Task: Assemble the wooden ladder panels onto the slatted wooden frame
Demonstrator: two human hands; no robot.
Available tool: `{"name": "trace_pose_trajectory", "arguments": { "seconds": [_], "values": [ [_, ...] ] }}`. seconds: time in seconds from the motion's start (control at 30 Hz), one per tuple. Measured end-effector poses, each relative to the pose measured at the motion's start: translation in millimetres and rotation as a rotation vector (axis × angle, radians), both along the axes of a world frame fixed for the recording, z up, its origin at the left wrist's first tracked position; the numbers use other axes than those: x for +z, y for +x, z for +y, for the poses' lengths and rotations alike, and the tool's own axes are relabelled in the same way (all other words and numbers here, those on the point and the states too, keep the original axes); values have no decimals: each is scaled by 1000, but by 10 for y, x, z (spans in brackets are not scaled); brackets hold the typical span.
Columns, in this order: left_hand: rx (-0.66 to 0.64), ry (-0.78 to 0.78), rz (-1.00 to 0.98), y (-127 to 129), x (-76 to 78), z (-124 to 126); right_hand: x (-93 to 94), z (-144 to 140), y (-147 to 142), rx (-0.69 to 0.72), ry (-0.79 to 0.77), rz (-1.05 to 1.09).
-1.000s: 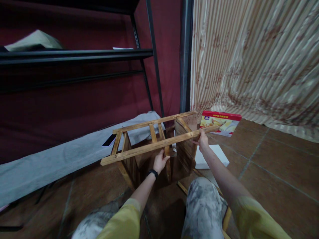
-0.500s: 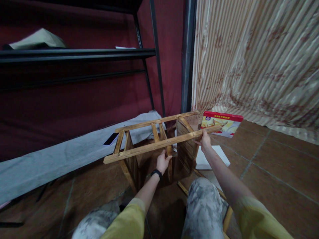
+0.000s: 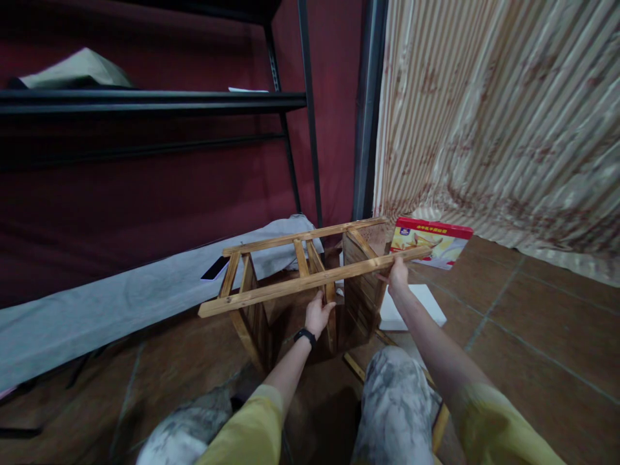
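Frame [image 3: 300, 281] barely shifted; pale slatted wood, ladder-like.

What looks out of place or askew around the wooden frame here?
The ladder-like wooden frame sits tilted across two slatted wooden panels, gripped by the left hand and right hand, not yet square. A phone lies on the grey cloth on the floor.

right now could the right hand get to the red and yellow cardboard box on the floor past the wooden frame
Probably yes. The right hand grips the far end of the ladder-like wooden frame, and the red and yellow cardboard box lies just beyond it on the tiled floor, with nothing visible between them. It would have to release the rail first.
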State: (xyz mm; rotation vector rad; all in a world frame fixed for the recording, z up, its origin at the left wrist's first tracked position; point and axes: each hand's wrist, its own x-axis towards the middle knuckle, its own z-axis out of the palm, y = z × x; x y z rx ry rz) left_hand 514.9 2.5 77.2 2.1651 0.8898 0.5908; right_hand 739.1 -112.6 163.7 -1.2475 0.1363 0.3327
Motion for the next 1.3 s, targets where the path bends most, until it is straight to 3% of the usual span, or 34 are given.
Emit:
{"name": "trace_pose_trajectory", "arguments": {
  "seconds": [0.8, 0.97, 1.17, 1.3],
  "values": [
    [-68, -35, 64, -63, 107, 78, -73, -12, 60, 26, -47, -37],
    [-91, -4, 104, -98, 83, 84, -111, -13, 61, 32, -45, -67],
    [-111, -70, 47, -125, 72, 72, -128, -9, 48, 24, -37, -75],
    [-22, -93, 49, -276, -30, -11, -112, -18, 23, 20, -48, -72]
  ]
}}
